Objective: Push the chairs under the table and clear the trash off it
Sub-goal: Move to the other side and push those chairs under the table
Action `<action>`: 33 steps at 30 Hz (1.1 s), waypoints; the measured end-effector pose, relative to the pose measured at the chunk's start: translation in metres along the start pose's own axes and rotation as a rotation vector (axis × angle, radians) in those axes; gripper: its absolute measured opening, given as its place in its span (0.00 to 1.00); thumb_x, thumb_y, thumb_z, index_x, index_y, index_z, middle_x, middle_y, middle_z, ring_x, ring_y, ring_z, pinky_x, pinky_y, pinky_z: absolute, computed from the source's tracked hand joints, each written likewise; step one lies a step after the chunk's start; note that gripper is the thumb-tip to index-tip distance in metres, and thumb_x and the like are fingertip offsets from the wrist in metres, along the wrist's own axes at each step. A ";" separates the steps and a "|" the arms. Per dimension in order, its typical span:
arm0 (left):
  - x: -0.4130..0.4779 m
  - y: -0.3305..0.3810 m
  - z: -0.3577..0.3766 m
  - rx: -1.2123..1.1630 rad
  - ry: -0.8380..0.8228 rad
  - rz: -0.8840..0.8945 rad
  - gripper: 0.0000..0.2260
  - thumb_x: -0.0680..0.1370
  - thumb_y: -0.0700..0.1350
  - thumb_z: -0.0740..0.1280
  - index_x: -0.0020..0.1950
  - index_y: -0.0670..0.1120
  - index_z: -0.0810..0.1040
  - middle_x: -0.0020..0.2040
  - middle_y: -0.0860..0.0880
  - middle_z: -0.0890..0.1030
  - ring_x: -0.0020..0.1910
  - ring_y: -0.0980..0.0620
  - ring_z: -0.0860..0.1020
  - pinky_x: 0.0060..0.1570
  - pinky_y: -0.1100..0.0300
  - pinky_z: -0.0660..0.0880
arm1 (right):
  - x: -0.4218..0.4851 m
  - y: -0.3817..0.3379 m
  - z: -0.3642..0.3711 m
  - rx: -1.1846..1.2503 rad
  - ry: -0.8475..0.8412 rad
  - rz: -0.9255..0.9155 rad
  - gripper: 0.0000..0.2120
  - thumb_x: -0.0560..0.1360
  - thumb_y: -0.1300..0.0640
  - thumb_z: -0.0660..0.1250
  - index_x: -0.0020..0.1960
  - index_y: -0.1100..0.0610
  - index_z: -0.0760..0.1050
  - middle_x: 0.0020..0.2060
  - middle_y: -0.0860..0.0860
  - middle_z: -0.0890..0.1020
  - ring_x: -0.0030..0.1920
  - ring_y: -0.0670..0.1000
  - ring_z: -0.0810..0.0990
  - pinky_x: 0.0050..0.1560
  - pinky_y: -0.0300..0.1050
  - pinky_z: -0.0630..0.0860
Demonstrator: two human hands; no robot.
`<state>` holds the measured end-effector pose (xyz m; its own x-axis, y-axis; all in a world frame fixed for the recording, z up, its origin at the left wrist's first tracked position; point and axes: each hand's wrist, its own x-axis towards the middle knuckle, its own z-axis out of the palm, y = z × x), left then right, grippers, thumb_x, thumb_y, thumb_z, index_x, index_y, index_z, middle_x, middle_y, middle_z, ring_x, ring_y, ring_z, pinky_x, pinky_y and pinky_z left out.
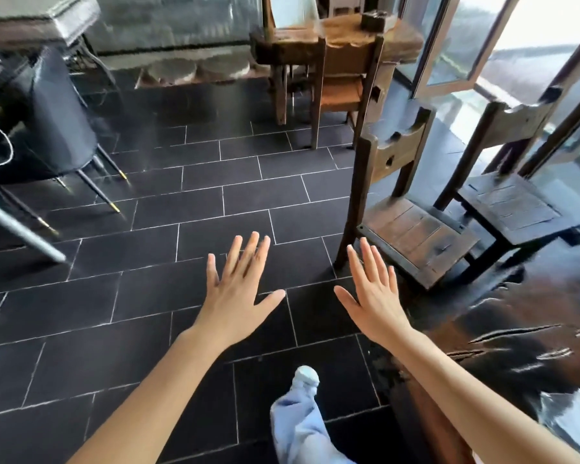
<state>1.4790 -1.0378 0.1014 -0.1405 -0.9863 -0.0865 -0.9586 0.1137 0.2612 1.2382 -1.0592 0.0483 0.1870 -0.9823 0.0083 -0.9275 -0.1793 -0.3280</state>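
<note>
Both hands are out in front, centre of the frame, palms down over the dark slate-tiled floor [148,262]. Left hand [238,296]: fingers [250,252] straight and spread, holding nothing. Right hand [375,296]: fingers also straight and spread, holding nothing, with the tips just beside the front leg of the nearer dark wooden slat-seat chair [412,236]; contact can't be told.

That chair stands right of centre, out on the floor. A second, matching dark wooden chair [516,209] stands just beside it, further right. Neither is tucked in.

A glossy dark wooden slab bench [516,329] fills the lower right, and the right forearm crosses its edge. The surface is blurred, so what lies on it is unclear.

At top centre a brown wooden bench [342,31] has a brown wooden chair [342,82] pushed in against it. A grey upholstered chair with gold-tipped legs [54,128] is at the left. A light blue trouser leg [298,430] is at bottom centre. A glass door [449,45] is at the upper right.
</note>
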 end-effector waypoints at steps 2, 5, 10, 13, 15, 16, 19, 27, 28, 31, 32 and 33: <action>0.045 -0.010 -0.008 -0.005 -0.010 -0.013 0.36 0.78 0.61 0.54 0.75 0.55 0.31 0.76 0.56 0.32 0.74 0.54 0.29 0.70 0.43 0.31 | 0.047 0.007 -0.002 0.019 -0.004 0.008 0.34 0.79 0.41 0.51 0.77 0.50 0.39 0.76 0.49 0.36 0.74 0.50 0.31 0.74 0.58 0.40; 0.111 -0.020 -0.022 -0.007 -0.036 -0.005 0.36 0.79 0.61 0.54 0.75 0.55 0.31 0.76 0.56 0.33 0.74 0.54 0.29 0.71 0.42 0.32 | 0.119 0.013 -0.012 0.057 0.030 0.020 0.34 0.79 0.41 0.52 0.77 0.50 0.40 0.76 0.49 0.36 0.74 0.49 0.31 0.74 0.58 0.40; 0.218 -0.024 -0.046 -0.022 0.004 0.049 0.36 0.79 0.60 0.54 0.75 0.55 0.31 0.77 0.56 0.34 0.75 0.54 0.31 0.71 0.44 0.32 | 0.217 0.020 -0.032 0.074 0.077 0.074 0.34 0.79 0.42 0.54 0.77 0.49 0.40 0.77 0.49 0.38 0.76 0.51 0.35 0.74 0.58 0.40; 0.273 -0.023 -0.046 -0.036 -0.025 0.080 0.36 0.79 0.60 0.54 0.74 0.55 0.30 0.77 0.56 0.34 0.75 0.54 0.31 0.72 0.44 0.33 | 0.259 0.034 -0.039 0.084 0.091 0.102 0.33 0.79 0.43 0.55 0.77 0.48 0.41 0.77 0.49 0.39 0.76 0.50 0.36 0.74 0.57 0.40; 0.315 -0.023 -0.045 -0.030 -0.056 0.116 0.36 0.79 0.60 0.54 0.74 0.55 0.30 0.77 0.56 0.34 0.75 0.54 0.31 0.72 0.44 0.33 | 0.288 0.048 -0.043 0.088 0.109 0.148 0.33 0.79 0.43 0.55 0.77 0.48 0.41 0.77 0.48 0.39 0.76 0.50 0.37 0.74 0.58 0.42; 0.338 -0.022 -0.044 -0.030 -0.066 0.141 0.36 0.79 0.61 0.54 0.75 0.55 0.30 0.77 0.56 0.34 0.75 0.54 0.31 0.72 0.43 0.33 | 0.303 0.057 -0.044 0.086 0.120 0.181 0.33 0.79 0.43 0.55 0.78 0.48 0.41 0.77 0.48 0.39 0.76 0.50 0.36 0.74 0.58 0.41; 0.417 -0.018 -0.045 -0.024 -0.095 0.231 0.36 0.79 0.61 0.53 0.75 0.56 0.31 0.77 0.57 0.34 0.74 0.55 0.31 0.73 0.43 0.33 | 0.351 0.086 -0.046 0.088 0.161 0.274 0.33 0.79 0.42 0.54 0.77 0.47 0.41 0.76 0.46 0.36 0.75 0.48 0.33 0.73 0.56 0.38; 0.622 0.022 -0.049 0.033 -0.162 0.525 0.35 0.79 0.61 0.52 0.75 0.54 0.31 0.77 0.55 0.34 0.75 0.54 0.32 0.72 0.43 0.34 | 0.467 0.139 -0.046 0.128 0.214 0.545 0.32 0.80 0.43 0.54 0.77 0.46 0.42 0.77 0.47 0.38 0.76 0.48 0.35 0.75 0.56 0.40; 0.643 0.030 -0.048 0.057 -0.182 0.561 0.35 0.79 0.61 0.52 0.75 0.53 0.32 0.77 0.55 0.34 0.75 0.53 0.32 0.72 0.42 0.35 | 0.478 0.144 -0.047 0.141 0.229 0.577 0.32 0.80 0.44 0.54 0.77 0.46 0.42 0.77 0.47 0.39 0.76 0.48 0.36 0.75 0.57 0.41; 0.696 0.057 -0.038 0.116 -0.250 0.663 0.35 0.79 0.61 0.52 0.75 0.52 0.32 0.77 0.54 0.34 0.76 0.52 0.33 0.72 0.41 0.37 | 0.495 0.157 -0.043 0.190 0.226 0.687 0.31 0.80 0.44 0.54 0.77 0.47 0.43 0.77 0.48 0.39 0.77 0.49 0.38 0.75 0.57 0.42; 0.707 0.066 -0.035 0.127 -0.266 0.694 0.35 0.79 0.61 0.52 0.75 0.52 0.32 0.77 0.54 0.35 0.76 0.51 0.34 0.73 0.41 0.37 | 0.497 0.161 -0.040 0.199 0.212 0.712 0.31 0.80 0.44 0.54 0.77 0.47 0.43 0.77 0.47 0.39 0.76 0.49 0.37 0.76 0.57 0.42; 0.718 0.077 -0.033 0.134 -0.282 0.720 0.35 0.79 0.61 0.52 0.75 0.52 0.32 0.77 0.54 0.35 0.76 0.51 0.34 0.73 0.41 0.37 | 0.500 0.167 -0.038 0.199 0.194 0.734 0.31 0.80 0.43 0.54 0.77 0.47 0.43 0.77 0.47 0.38 0.76 0.49 0.37 0.76 0.58 0.43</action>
<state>1.3127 -1.7414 0.0910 -0.7790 -0.5989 -0.1857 -0.6270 0.7445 0.2292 1.1647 -1.5822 0.0334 -0.5288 -0.8406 -0.1172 -0.7128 0.5148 -0.4763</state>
